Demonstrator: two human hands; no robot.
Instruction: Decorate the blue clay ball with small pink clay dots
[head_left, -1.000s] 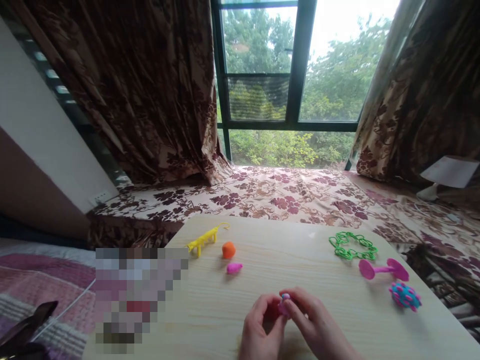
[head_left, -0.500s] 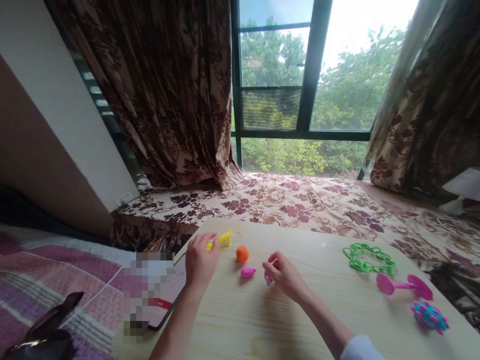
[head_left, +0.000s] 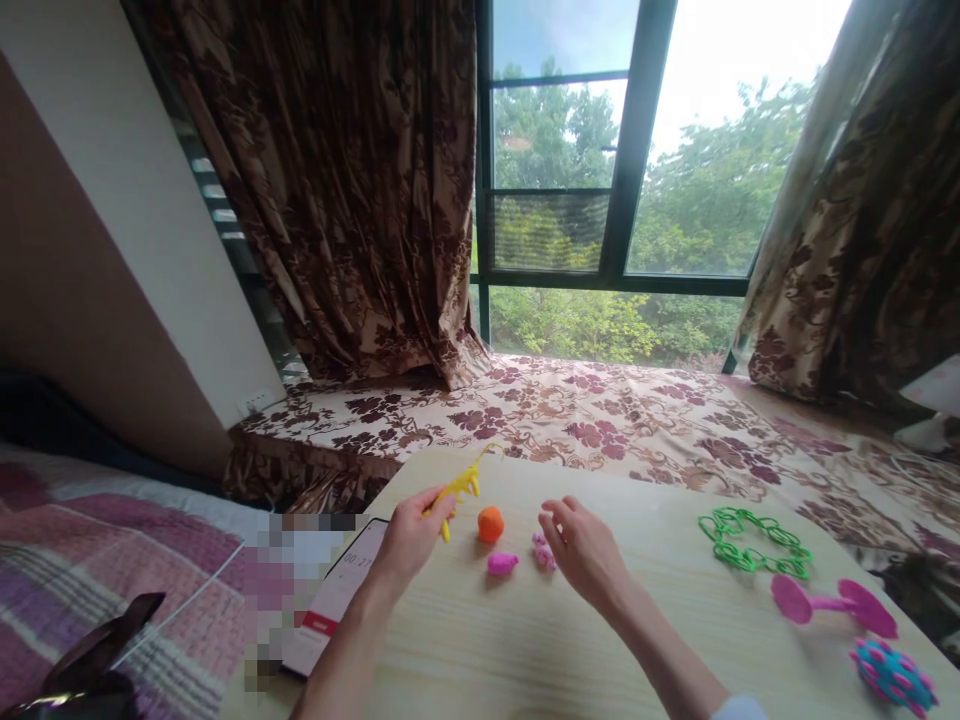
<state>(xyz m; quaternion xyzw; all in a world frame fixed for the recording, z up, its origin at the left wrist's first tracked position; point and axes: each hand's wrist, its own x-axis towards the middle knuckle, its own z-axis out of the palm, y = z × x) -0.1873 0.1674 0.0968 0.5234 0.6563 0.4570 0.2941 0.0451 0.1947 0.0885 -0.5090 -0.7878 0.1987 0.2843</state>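
My left hand (head_left: 415, 530) is closed round one end of a yellow four-legged animal figure (head_left: 463, 484), whose thin curled tail points toward the window. My right hand (head_left: 585, 545) hovers just over a small pink and pale lumpy piece (head_left: 543, 552), its fingers loosely bent and apart. That piece appears to rest on the table, partly hidden by the hand. Between my hands sit an orange ball (head_left: 490, 524) and a small bright-pink modelled piece (head_left: 502, 564).
On the right of the wooden table (head_left: 637, 650) lie a green ring chain (head_left: 754, 540), a pink dumbbell shape (head_left: 832, 604) and a blue ball with pink knobs (head_left: 892, 675). A phone (head_left: 341, 590) lies by my left forearm. Sunglasses (head_left: 97, 660) are at the lower left.
My hands came apart from the small lumpy piece. The right set it down beside the bright-pink piece; the left reached to the yellow figure, gripped it and turned it.
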